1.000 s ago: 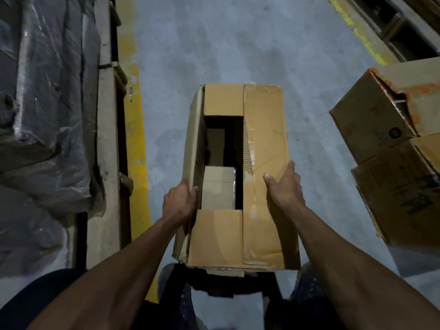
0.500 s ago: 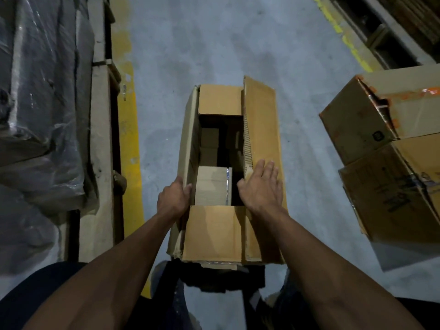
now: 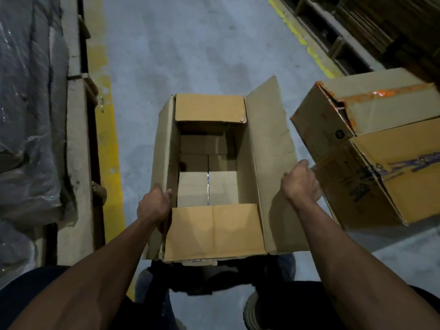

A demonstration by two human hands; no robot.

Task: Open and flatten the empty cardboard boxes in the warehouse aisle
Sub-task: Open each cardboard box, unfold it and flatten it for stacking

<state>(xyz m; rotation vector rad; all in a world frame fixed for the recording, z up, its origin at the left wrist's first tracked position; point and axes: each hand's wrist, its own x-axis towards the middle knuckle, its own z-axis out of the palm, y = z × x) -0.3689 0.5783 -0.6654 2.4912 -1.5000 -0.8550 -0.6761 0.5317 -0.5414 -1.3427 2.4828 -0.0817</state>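
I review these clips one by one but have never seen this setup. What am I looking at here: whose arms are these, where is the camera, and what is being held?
There is no machine: a person wears one wide-angle camera on the head, looking down at their own arms. The single view shows a warehouse floor with yellow lines. The left hand grips the left wall of an open cardboard box. The right hand curls its fingers over the edge of the box's long right flap, folded outward. Two more boxes sit at right; wrapped goods at left.

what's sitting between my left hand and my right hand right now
In the head view, the open cardboard box spans the gap between the left hand and right hand: its opening, the near short flap, and the folded-out long right flap.
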